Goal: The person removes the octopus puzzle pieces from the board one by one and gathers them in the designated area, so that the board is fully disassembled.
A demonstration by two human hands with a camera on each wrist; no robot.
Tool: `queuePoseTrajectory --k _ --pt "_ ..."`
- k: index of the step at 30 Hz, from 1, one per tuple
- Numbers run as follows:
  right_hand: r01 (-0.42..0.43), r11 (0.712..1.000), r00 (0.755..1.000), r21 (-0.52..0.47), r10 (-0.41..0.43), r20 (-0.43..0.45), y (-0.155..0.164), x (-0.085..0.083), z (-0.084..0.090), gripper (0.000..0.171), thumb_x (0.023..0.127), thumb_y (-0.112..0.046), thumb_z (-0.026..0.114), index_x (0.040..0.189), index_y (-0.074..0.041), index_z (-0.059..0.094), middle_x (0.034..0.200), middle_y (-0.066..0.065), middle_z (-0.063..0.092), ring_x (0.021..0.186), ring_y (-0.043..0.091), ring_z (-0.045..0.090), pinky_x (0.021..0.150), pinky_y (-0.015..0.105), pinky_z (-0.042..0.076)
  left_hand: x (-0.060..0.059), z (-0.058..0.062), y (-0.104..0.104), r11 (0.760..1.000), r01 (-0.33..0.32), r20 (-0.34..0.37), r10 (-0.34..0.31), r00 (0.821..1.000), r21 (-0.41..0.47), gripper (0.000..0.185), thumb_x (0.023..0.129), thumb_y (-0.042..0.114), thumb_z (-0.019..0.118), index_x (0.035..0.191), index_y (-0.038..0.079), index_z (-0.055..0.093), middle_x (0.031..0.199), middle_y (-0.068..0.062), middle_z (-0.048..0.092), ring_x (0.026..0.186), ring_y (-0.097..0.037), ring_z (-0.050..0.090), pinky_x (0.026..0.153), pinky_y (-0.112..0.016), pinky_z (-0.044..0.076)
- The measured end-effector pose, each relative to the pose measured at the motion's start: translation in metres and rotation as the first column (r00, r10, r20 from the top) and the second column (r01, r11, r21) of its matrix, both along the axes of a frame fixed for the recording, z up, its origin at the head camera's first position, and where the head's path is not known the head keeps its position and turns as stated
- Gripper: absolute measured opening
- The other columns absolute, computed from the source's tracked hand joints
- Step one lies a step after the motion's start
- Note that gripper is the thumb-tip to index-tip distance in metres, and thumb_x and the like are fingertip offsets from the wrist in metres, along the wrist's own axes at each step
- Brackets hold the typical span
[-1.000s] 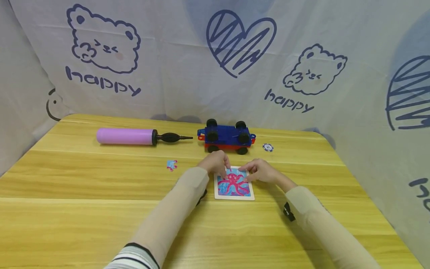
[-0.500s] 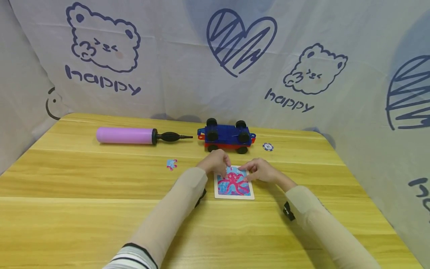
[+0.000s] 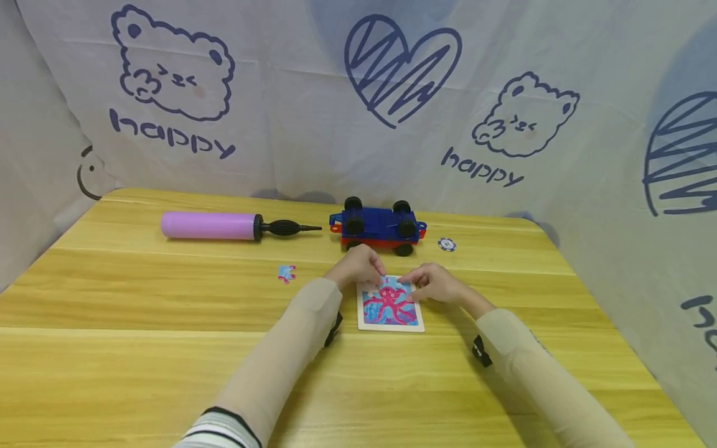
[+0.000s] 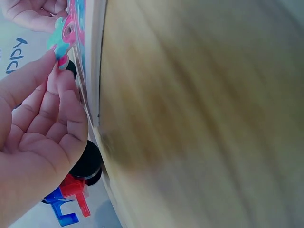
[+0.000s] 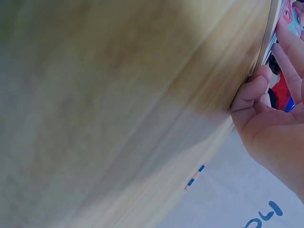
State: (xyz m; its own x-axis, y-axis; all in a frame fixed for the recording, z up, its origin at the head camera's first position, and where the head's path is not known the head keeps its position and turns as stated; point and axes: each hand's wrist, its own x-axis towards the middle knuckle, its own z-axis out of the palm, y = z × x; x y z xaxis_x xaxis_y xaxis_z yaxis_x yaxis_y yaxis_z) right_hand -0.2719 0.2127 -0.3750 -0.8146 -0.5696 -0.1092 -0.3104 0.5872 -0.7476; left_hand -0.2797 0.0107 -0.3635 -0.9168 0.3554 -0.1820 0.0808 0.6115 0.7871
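My left hand pinches a puzzle piece by its rim just above the far-left corner of the puzzle board, which lies flat near the table's middle, while my right hand steadies the board's right edge with curled fingers. The piece looks thin, light and bendable, best held by its edges. The toy car sits close behind; the near side offers more room.

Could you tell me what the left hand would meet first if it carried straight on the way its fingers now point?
Probably the toy car. The left hand, pinching a puzzle piece at the puzzle board's far edge, points away from the person, and the car lies just beyond it. Depth is hard to judge.
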Motion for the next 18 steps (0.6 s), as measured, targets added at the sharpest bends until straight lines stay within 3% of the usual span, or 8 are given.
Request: queuePoseTrajectory --k 18 --pt "0.001 1.0 1.0 0.008 -0.001 -0.003 0.0009 -0.0015 -0.0008 0.033 0.074 0.002 0.069 0.106 0.007 0.062 0.095 0.013 0.062 0.056 0.013 0.035 0.049 0.02 0.029 0.0014 0.0009 -0.0019 0.999 -0.014 0.044 0.013 0.999 0.028 0.007 0.074 -0.001 0.069 0.081 0.002 0.07 0.075 -0.003 0.065 0.065 -0.013 0.051 0.056 -0.02 0.041"
